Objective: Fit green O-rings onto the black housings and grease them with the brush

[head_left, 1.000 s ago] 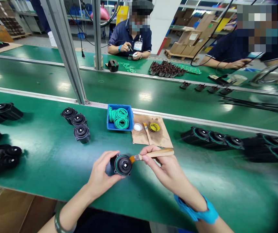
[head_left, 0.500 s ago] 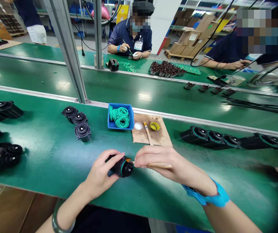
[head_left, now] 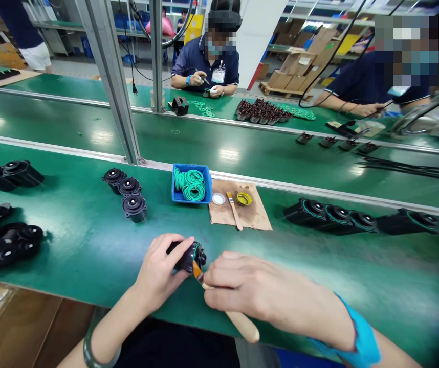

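Note:
My left hand (head_left: pixel 158 273) is wrapped round a black round motor part (head_left: pixel 189 256) with a green ring on its face, held just above the green bench. My right hand (head_left: pixel 242 289) pinches a small wooden-handled brush (head_left: pixel 238 319). The brush's orange ferrule and bristles touch the lower edge of the part's face, and its handle points back toward me.
A blue bin of green rings (head_left: pixel 189 184) and a brown card (head_left: pixel 256 217) with a second brush, a white lid and a yellow cap lie behind. Black parts stand in groups at left (head_left: pixel 129 191), far left (head_left: pixel 4 245) and right (head_left: pixel 330 214). Two people work across the belt.
My left hand has turned the part so its face points right. My right hand swung round, so the brush now meets the part from below with its handle toward me.

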`<state>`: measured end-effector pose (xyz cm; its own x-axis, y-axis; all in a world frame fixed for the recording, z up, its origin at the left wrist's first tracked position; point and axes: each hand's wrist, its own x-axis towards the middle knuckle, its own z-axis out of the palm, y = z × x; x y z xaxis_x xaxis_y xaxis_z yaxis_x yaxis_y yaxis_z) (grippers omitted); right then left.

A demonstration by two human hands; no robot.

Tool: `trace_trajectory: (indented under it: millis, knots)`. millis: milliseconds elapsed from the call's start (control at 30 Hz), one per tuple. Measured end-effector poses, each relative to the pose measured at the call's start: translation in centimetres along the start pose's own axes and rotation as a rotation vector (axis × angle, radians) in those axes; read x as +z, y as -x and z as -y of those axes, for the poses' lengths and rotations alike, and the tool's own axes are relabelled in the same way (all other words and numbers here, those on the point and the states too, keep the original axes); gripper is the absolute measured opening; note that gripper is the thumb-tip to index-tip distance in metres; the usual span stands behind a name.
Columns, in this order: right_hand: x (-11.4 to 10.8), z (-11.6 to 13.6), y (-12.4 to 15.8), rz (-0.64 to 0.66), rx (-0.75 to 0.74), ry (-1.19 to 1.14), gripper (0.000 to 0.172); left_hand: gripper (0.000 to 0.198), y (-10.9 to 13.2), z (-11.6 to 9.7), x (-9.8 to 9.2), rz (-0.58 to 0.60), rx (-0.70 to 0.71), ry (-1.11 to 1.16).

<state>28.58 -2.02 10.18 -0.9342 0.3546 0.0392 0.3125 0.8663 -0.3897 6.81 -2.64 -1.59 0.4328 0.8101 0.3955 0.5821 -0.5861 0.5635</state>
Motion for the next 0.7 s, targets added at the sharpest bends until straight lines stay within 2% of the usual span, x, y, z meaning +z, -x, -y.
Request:
trace_trajectory:
  millis: [67, 133, 200, 267, 333, 400, 567, 700]
  knots:
    - [0.3, 0.3, 0.4, -0.004, 0.009, 0.013, 0.036, 0.059, -0.1, -0.2, -0.1, -0.020, -0.076, 0.062]
    - [0.6, 0.4, 1.1, -0.066, 0.039, -0.003, 0.035, 0.055, -0.3, -0.5, -0.2, -0.048, -0.165, 0.147]
    - [1.2, 0.4, 1.9, -0.227, 0.094, -0.059, 0.031, 0.054, -0.4, -0.7, -0.4, -0.082, -0.247, 0.227]
    - [2.2, 0.4, 2.6, -0.469, 0.160, -0.146, 0.024, 0.056, -0.5, -0.9, -0.4, -0.111, -0.317, 0.289]
    - [3.3, 0.5, 2.8, -0.681, 0.200, -0.230, 0.023, 0.058, -0.6, -1.1, -0.2, -0.122, -0.366, 0.332]
    - [4.3, 0.7, 2.5, -0.785, 0.202, -0.276, 0.025, 0.059, -0.5, -1.2, 0.1, -0.124, -0.383, 0.367]
    - [5.6, 0.7, 1.4, -0.791, 0.125, -0.225, 0.021, 0.059, -0.4, -1.5, 0.5, -0.121, -0.392, 0.439]
    - [5.8, 0.5, 1.5, -0.775, 0.124, -0.212, 0.022, 0.059, -0.5, -1.7, 0.4, -0.123, -0.444, 0.515]
